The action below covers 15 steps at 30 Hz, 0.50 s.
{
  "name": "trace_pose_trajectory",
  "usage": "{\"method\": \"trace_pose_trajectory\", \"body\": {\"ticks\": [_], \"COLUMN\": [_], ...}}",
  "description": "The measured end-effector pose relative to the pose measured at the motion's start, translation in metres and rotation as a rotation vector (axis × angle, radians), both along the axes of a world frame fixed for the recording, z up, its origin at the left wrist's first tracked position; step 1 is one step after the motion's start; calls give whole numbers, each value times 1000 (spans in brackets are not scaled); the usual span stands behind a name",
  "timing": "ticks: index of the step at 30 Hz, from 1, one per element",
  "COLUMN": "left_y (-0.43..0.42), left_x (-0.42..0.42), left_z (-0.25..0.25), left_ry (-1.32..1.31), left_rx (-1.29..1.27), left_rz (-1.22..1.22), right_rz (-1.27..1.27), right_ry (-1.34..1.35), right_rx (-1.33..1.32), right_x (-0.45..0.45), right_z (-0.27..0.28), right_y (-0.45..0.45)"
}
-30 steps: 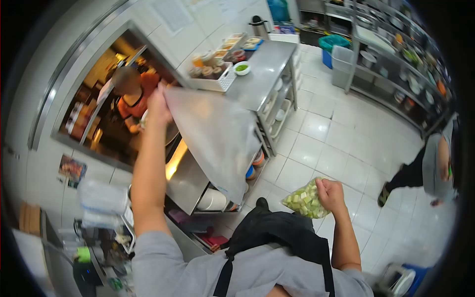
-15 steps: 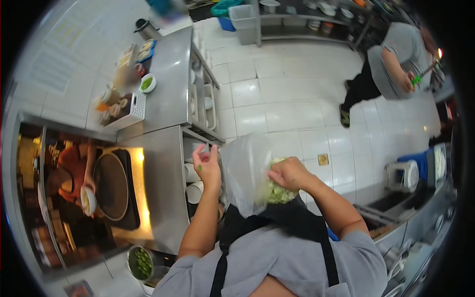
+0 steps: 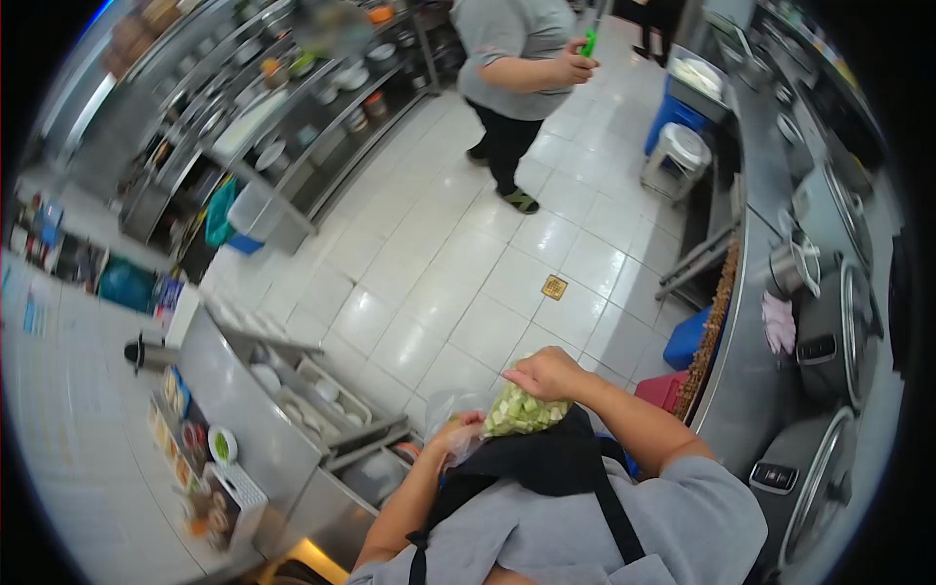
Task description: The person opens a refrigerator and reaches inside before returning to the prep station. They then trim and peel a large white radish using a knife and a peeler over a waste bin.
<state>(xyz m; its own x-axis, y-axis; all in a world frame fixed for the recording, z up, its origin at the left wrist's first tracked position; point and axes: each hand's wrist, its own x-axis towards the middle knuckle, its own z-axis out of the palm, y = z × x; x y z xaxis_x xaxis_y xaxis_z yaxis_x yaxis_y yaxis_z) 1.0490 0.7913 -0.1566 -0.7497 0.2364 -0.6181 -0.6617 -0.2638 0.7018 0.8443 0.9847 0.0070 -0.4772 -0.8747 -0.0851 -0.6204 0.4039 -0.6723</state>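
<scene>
Right hand (image 3: 546,375) closed on a bag (image 3: 524,409) of cut green pieces, left hand (image 3: 456,436) at a clear bag (image 3: 451,404).
The filled bag hangs just in front of the apron (image 3: 546,454), its pale and green chunks showing through the plastic, the right fingers curled tight around its top. The left fingers are half bent and touch the clear bag beside it; whether they pinch it, I cannot tell. On the counter (image 3: 249,390), a white bowl (image 3: 223,447) holds something green, near a basket (image 3: 246,485) of jars. Contents of the dark lidded pots (image 3: 827,302) at right are hidden.
</scene>
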Motion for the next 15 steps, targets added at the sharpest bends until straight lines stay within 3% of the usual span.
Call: {"method": "trace_pose_trajectory", "body": {"ticks": [1,3,5,6,8,9,11,12,15], "left_y": [-10,-32,-57,-70,-82,-74,-50,-28,-12], "left_x": [-6,-24,-56,-78,-135,-169,-227,-250,-305], "left_z": [3,15,29,29,29,32,53,79,84], "left_ry": [7,106,269,315,408,437,638,662,630], "left_rx": [-10,-446,-1036,-1030,-1131,-1124,-911,-791,-690], "left_rz": [-50,-153,-245,-294,-45,-71,131,148,41], "right_rz": [-69,-199,-297,-358,-402,-435,-354,-373,-267], "right_ry": [-34,-58,-182,-162,-489,-475,-604,-601,-764], "right_rx": [15,15,-177,-184,-239,-250,-345,-348,-497], "right_x": [-3,-17,-29,-35,-65,-85,-114,-126,-163], "right_z": [-1,-7,-17,-14,-5,-3,-2,3,17], "right_y": [12,29,47,50,51,52,44,37,15]}}
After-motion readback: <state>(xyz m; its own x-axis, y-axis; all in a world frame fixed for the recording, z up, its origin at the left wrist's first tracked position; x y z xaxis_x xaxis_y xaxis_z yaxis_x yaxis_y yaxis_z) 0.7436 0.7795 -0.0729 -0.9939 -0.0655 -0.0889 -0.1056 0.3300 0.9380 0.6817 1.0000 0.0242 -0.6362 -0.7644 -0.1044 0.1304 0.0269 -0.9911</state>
